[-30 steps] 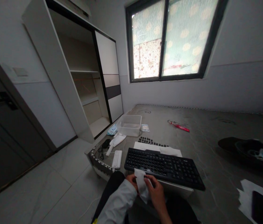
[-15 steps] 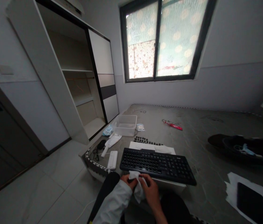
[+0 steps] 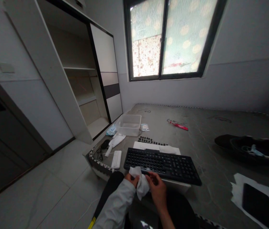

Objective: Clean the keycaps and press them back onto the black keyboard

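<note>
My left hand (image 3: 131, 180) is closed on a crumpled white tissue (image 3: 142, 187), which hangs down between my hands. Just right of it, my right hand (image 3: 157, 188) has its thumb and fingers pinched together at the tissue's edge; what lies between those fingertips is too small to make out. Directly beyond both hands lies a black keyboard (image 3: 163, 163), resting over a white box or board (image 3: 177, 185). Several loose black keycaps (image 3: 152, 141) are set out in rows behind the keyboard.
Left of the keyboard are a white power strip or adapter (image 3: 116, 159), a black mouse (image 3: 105, 144) and a torn white packet (image 3: 118, 139). A clear plastic bin (image 3: 129, 125) stands farther back. At right are a black tablet or phone (image 3: 257, 203), a dark bag (image 3: 251, 148) and a red packet (image 3: 178, 125).
My right hand has drawn slightly right, away from the left hand, while the tissue stays in the left. The view has shifted slightly.
</note>
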`<state>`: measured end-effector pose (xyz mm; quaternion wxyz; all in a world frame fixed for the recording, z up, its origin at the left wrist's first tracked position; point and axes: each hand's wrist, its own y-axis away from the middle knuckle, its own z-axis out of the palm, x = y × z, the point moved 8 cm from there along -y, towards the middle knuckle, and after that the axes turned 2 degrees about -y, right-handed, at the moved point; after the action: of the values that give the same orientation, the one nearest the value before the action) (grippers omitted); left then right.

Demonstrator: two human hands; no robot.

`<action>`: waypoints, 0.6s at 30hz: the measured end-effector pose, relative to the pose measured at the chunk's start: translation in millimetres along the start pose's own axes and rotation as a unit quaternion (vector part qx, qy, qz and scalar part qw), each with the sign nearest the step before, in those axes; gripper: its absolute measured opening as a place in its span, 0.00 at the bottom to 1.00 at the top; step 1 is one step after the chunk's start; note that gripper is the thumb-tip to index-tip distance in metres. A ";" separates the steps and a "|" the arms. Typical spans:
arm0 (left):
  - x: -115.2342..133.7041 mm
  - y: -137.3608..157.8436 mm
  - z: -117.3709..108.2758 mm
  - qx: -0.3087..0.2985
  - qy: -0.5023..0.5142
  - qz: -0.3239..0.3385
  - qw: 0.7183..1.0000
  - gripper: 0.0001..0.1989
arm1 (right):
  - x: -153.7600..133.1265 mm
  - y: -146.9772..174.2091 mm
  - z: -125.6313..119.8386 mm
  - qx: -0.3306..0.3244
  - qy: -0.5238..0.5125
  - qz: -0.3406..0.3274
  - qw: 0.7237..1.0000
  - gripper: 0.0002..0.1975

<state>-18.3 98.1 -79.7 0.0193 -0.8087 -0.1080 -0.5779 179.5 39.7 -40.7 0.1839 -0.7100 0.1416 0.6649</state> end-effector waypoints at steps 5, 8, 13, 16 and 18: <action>9.8 3.6 -0.3 -0.010 -0.044 -0.007 0.999 0.15 | 4.4 0.0 -0.2 -0.006 -0.015 0.006 1.000 0.23; 15.0 6.2 -1.6 -0.022 -0.074 -0.021 0.997 0.14 | 6.8 0.3 -0.4 -0.008 -0.022 0.007 1.000 0.25; 18.7 8.1 -4.1 -0.029 -0.092 -0.031 0.995 0.13 | 10.0 0.7 1.4 -0.022 -0.022 0.018 0.999 0.25; 19.0 8.1 -1.6 -0.043 -0.096 -0.035 0.994 0.14 | 10.8 0.8 0.5 -0.020 -0.021 0.026 0.999 0.25; 19.3 8.1 0.3 -0.051 -0.101 -0.038 0.993 0.15 | 8.9 1.1 -0.3 -0.017 -0.020 0.024 0.999 0.25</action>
<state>-10.5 93.1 -60.9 -0.0548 -0.8581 -0.1100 -0.4986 179.9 39.0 -49.7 0.1591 -0.6956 0.1438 0.6856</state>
